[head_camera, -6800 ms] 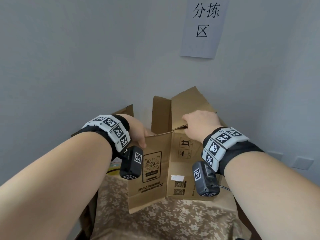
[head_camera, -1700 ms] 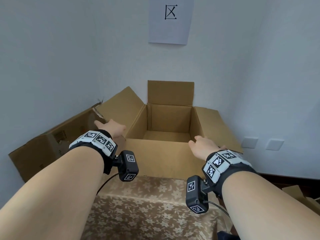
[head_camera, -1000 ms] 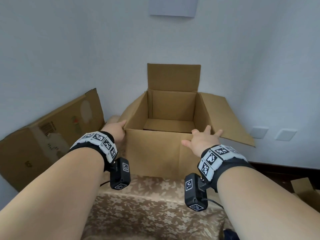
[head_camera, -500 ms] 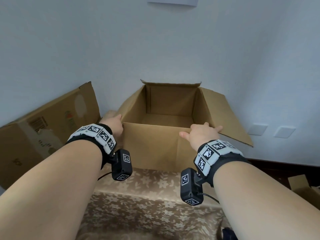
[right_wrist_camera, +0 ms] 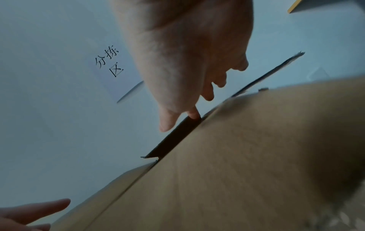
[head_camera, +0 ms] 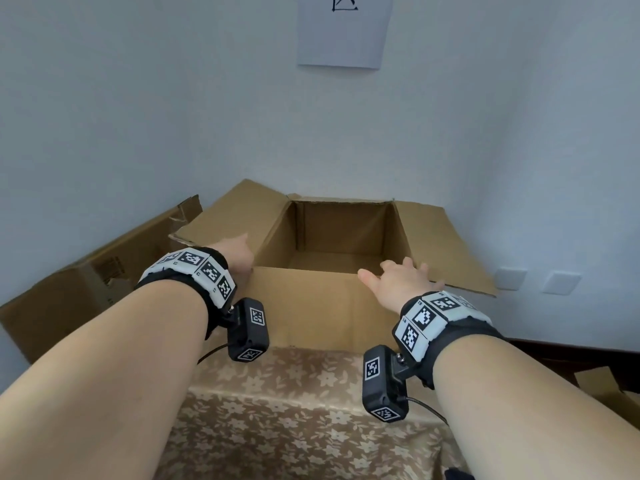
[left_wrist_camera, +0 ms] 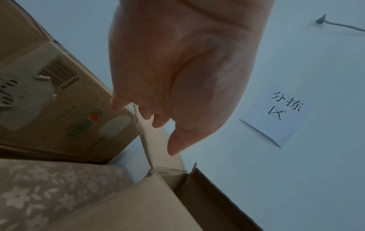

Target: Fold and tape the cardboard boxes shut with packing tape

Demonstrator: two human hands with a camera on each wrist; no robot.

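Note:
An open brown cardboard box (head_camera: 304,306) stands on a table with a floral cloth (head_camera: 294,410), its inside bare. Its left flap (head_camera: 225,216) and right flap (head_camera: 446,251) are spread outward. My left hand (head_camera: 235,254) rests at the near left corner, where the left flap meets the box. In the left wrist view its fingers (left_wrist_camera: 158,121) lie along that flap's edge (left_wrist_camera: 144,140). My right hand (head_camera: 398,282) lies with spread fingers on the near right corner. From the right wrist, fingertips (right_wrist_camera: 193,114) touch the flap's edge.
Another cardboard box (head_camera: 86,282) with printed labels leans against the left wall. A paper sign (head_camera: 343,29) hangs on the back wall. Wall sockets (head_camera: 510,278) sit at the right, and more cardboard (head_camera: 602,386) lies low on the right.
The left and right flaps have been pushed outward and now lie spread. Both hands moved from the box's front corners up onto the flaps' near ends. The head view tilted upward.

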